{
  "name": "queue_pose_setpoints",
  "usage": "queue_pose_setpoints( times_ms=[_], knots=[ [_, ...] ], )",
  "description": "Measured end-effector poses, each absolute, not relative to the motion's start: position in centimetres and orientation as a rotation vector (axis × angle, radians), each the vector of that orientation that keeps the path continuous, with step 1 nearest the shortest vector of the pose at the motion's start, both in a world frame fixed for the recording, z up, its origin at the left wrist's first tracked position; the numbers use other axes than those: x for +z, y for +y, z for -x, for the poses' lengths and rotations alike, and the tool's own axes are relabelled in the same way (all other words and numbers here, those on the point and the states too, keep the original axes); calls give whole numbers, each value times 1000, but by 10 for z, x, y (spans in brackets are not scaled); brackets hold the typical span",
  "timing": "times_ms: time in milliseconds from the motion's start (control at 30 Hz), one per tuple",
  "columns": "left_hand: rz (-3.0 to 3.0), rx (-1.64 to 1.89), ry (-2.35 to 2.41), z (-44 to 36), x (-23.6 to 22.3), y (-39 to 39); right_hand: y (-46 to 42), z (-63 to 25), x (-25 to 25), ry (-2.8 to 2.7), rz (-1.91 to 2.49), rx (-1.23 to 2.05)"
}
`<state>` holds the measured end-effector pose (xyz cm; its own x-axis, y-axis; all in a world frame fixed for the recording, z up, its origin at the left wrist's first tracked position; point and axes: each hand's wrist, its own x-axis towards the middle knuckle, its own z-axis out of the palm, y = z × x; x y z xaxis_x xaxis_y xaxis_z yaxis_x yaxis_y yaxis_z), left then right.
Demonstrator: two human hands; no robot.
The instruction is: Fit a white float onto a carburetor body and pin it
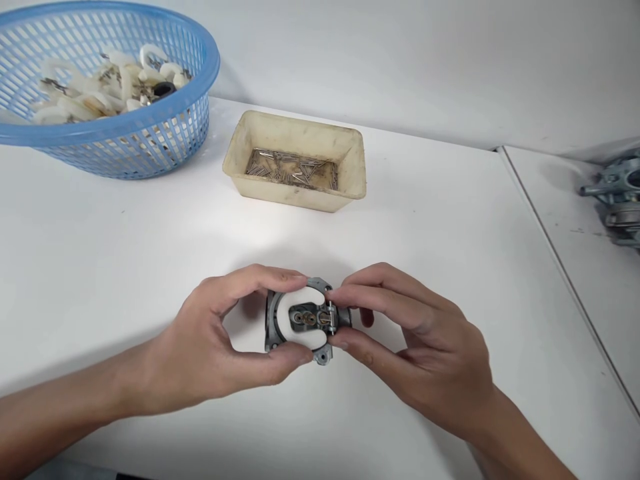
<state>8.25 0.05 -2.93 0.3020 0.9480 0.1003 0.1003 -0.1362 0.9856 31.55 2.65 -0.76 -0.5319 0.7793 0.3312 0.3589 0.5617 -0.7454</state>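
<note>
A small grey metal part carrying a white horseshoe-shaped plastic float is held just above the white table. My left hand grips its left side between thumb and fingers. My right hand pinches the right end of the part, where a thin metal pin sits across the float's hinge. Both hands are closed on the assembly.
A cream plastic tray holding several thin metal pins stands behind my hands. A blue mesh basket of white plastic floats sits at the far left. More grey metal parts lie on the adjoining table at the right edge.
</note>
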Motion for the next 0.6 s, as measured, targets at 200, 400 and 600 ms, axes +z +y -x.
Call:
queue_pose_setpoints(
  times_ms=[200, 400, 600],
  knots=[
    [-1526, 988, 1032, -82, -28, 1, 26, -314, -7, -2139, 874, 793],
    [-1522, 979, 1050, -84, -26, 3, 25, -313, -8, -2135, 852, 781],
    [-1521, 976, 1050, -84, -25, 1, 24, -312, -7, -2124, 868, 782]
  ],
)
